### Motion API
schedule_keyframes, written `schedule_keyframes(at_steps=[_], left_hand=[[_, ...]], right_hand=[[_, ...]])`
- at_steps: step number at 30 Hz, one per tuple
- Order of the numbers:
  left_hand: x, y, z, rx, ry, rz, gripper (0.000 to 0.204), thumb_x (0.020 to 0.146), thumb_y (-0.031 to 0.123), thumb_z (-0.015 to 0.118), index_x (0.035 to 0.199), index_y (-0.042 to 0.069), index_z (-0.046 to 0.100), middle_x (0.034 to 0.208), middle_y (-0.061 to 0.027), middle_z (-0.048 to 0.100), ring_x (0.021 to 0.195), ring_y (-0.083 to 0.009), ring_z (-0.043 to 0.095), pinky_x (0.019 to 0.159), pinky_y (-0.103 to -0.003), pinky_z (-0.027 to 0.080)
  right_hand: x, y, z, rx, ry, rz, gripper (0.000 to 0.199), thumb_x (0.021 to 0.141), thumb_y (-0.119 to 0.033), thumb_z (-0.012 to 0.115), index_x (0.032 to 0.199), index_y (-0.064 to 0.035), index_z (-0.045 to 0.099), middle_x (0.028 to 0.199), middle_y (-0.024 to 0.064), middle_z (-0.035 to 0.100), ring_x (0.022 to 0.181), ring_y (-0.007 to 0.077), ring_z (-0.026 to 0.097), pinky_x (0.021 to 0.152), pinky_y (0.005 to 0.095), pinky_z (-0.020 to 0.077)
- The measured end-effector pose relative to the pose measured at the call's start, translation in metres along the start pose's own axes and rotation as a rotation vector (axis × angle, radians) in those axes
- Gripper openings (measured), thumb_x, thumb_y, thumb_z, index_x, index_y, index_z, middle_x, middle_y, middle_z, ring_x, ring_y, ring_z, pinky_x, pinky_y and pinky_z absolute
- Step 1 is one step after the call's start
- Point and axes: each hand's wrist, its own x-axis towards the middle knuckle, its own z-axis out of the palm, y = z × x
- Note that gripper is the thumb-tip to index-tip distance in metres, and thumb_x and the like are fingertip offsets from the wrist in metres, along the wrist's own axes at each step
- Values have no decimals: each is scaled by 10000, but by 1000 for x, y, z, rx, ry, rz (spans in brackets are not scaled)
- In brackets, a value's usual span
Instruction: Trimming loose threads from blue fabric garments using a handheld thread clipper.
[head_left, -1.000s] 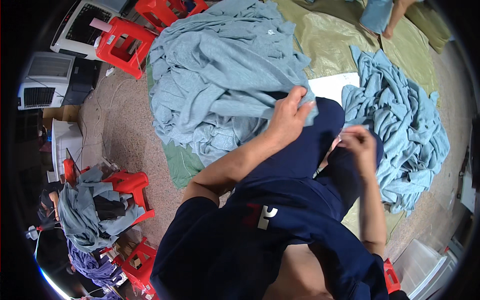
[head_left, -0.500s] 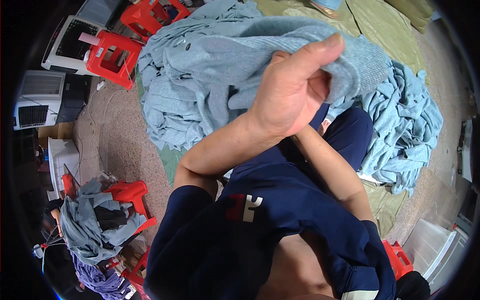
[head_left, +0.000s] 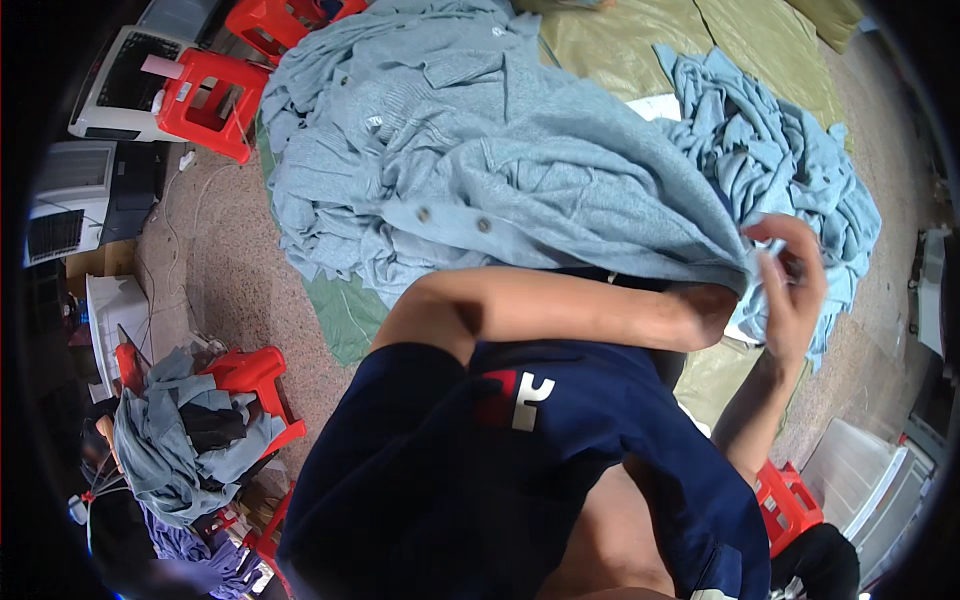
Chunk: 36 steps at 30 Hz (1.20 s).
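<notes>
Handling blue garment (head_left: 610,190) | left hand (head_left: 712,305): grip hidden | right hand (head_left: 797,290): half-curled, pinch unclear | looks unfinished; heaps (head_left: 815,180): done/left unclear

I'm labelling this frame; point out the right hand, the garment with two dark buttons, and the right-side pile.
Right hand (head_left: 798,302), head view: middle.
Two-button garment (head_left: 580,195), head view: central fabric.
Right-side pile (head_left: 815,190), head view: middle folds.

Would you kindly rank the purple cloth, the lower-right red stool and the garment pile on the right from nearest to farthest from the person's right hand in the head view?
1. Garment pile, just beyond the right hand.
2. Red stool, at the lower right.
3. Purple cloth, far lower left.
</notes>
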Motion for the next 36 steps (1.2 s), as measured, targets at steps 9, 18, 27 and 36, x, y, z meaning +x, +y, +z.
schedule_keyframes(at_steps=[9,18,27,36], left_hand=[[-15,-4,10,-95,-584,-259,208,897,46,490,1014,-14,651,1028,-185,649,994,-324,618,885,-410,483],[-166,-33,-163,334,173,-461,562,699,118,697,1226,55,513,1231,-152,533,1173,-336,484,1001,-440,351],[-151,-41,-198,-207,94,-765,141,783,66,710,895,25,633,826,-8,624,789,-109,572,722,-258,444],[-121,-57,-175,-879,-318,-1112,227,886,193,679,1003,-1,690,885,30,663,789,-49,569,749,-215,440]], right_hand=[[9,64,130,-549,-878,-237,254,776,-180,711,938,-17,603,900,181,655,886,373,619,760,466,494],[3,42,-10,55,-457,285,110,833,-53,652,916,19,662,790,-8,642,699,83,536,638,241,416],[-79,146,-291,1019,238,67,332,959,-160,449,1237,7,520,1298,182,555,1276,321,481,1109,524,293],[-104,292,-186,124,276,780,178,917,-206,610,1069,-127,656,740,-91,527,629,22,442,518,198,283]])
